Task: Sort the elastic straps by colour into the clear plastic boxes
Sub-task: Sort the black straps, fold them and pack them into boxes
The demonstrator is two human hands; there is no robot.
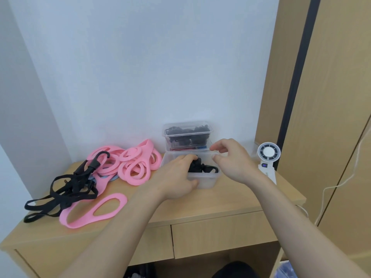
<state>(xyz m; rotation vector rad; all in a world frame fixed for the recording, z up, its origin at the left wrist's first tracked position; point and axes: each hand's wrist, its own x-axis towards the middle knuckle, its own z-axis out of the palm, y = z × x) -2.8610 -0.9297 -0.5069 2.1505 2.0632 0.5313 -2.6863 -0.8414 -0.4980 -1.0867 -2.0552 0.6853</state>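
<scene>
Two hands work at the open clear box (pixel 202 182) on the table (pixel 220 199). The left hand (pixel 176 177) reaches inside, its grip pressed onto a black strap (pixel 200 167). The right hand (pixel 234 157), just beside it, hovers over the far rim, fingers loosely curled around nothing. Left of the grips lie pink straps (pixel 128 163) and tangled black straps (pixel 66 189); behind them stand stacked lidded boxes (pixel 187 135).

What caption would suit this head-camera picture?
Left hand tucks black straps into a clear box; pink straps wait on the desk.
</scene>
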